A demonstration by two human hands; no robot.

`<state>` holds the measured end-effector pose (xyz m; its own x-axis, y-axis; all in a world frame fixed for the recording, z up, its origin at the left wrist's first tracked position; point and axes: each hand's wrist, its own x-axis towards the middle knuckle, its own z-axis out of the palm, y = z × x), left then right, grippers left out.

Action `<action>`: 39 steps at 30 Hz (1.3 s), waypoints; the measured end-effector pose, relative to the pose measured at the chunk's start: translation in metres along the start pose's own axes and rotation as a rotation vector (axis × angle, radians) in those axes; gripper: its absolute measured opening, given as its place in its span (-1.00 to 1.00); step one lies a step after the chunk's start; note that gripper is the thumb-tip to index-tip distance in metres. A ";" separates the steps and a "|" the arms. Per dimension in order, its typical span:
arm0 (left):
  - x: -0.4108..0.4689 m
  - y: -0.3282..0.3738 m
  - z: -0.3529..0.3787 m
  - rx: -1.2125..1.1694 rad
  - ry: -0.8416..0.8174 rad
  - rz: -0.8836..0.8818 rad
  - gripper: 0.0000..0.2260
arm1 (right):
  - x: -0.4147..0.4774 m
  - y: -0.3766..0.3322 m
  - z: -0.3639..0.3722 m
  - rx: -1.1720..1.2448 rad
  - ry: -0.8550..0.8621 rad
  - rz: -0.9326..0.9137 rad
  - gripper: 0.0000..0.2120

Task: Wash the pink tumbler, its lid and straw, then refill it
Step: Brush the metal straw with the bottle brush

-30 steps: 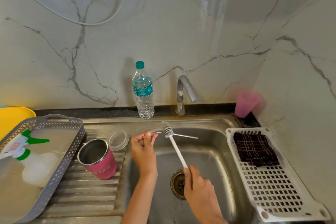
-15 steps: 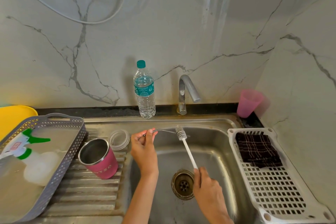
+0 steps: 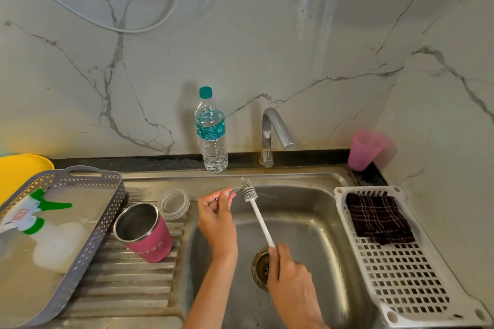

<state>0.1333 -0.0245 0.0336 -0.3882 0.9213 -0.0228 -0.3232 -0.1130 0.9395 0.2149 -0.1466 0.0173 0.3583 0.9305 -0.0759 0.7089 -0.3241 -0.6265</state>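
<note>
The pink tumbler (image 3: 145, 235) stands open and tilted on the ribbed drainboard left of the basin. Behind it lies its clear lid (image 3: 174, 203). Over the sink basin (image 3: 315, 224), my left hand (image 3: 217, 219) pinches the bent end of the thin metal straw (image 3: 235, 191). My right hand (image 3: 291, 283) grips the handle of a white bottle brush (image 3: 256, 211), and the brush's bristle head touches the straw near my left fingers. The far end of the straw is blurred.
A water bottle (image 3: 211, 131) and the tap (image 3: 272, 133) stand at the back rim. A pink plastic cup (image 3: 365, 149) sits in the right corner. A white rack (image 3: 401, 262) holds a dark cloth (image 3: 377, 219). A grey basket (image 3: 80, 222) with a spray bottle (image 3: 34, 219) stands left.
The brush head has slid back along the straw toward my left hand after moving outward. My left hand stays nearly still, holding the straw.
</note>
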 end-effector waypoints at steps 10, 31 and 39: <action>0.006 0.003 -0.002 0.032 -0.010 0.016 -0.79 | 0.007 0.000 0.000 -0.002 -0.030 -0.028 -0.75; 0.032 0.013 -0.007 0.096 -0.167 -0.085 -0.77 | 0.034 0.015 -0.017 -0.091 -0.065 -0.137 -0.76; 0.035 0.012 -0.004 0.098 -0.178 -0.082 -0.73 | 0.053 0.014 -0.018 -0.091 -0.035 -0.104 -0.69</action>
<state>0.1123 0.0044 0.0427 -0.2027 0.9781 -0.0483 -0.2588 -0.0060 0.9659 0.2542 -0.1048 0.0185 0.2599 0.9647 -0.0424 0.7940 -0.2384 -0.5592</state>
